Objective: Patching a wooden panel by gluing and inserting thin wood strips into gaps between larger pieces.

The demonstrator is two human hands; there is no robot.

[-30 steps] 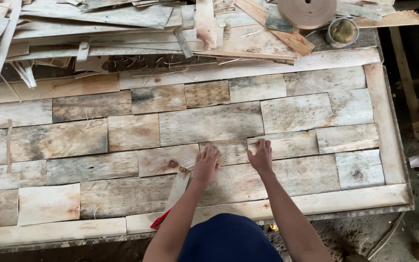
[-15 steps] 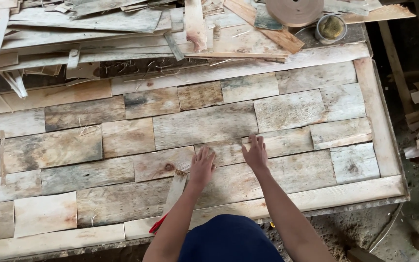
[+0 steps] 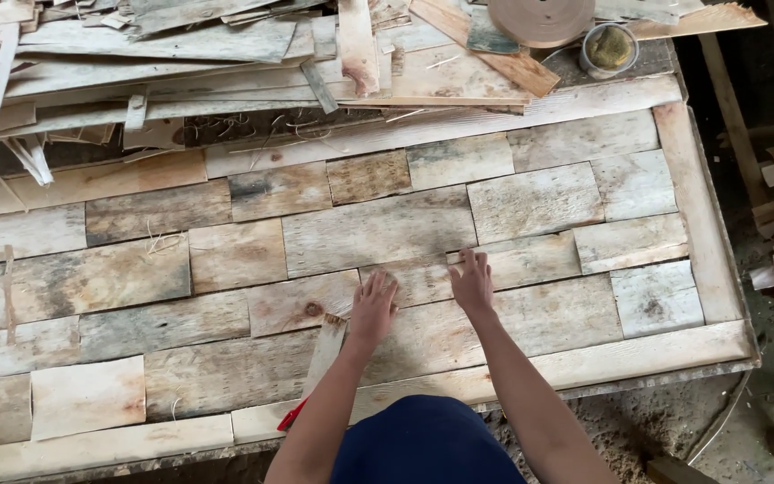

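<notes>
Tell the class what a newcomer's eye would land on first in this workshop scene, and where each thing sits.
First comes the big patchwork of thin, weathered grey-brown wooden veneer sheets laid like bricks across the whole table. At its near middle, the left hand and right hand press flat on the sheets, side by side. Along the far edge lies a messy heap of loose pale wood strips, with a brown tape roll and a small round tin at the right.

Both my hands press flat, fingers spread, on a patchwork of thin wood veneer sheets (image 3: 378, 229) covering the counter (image 3: 709, 224). My left hand (image 3: 374, 309) lies beside a loose veneer strip (image 3: 324, 354); my right hand (image 3: 472, 282) rests nearby. Scrap veneer (image 3: 181, 54), a tape roll (image 3: 539, 20) and a small tin (image 3: 609, 47) sit beyond.
</notes>
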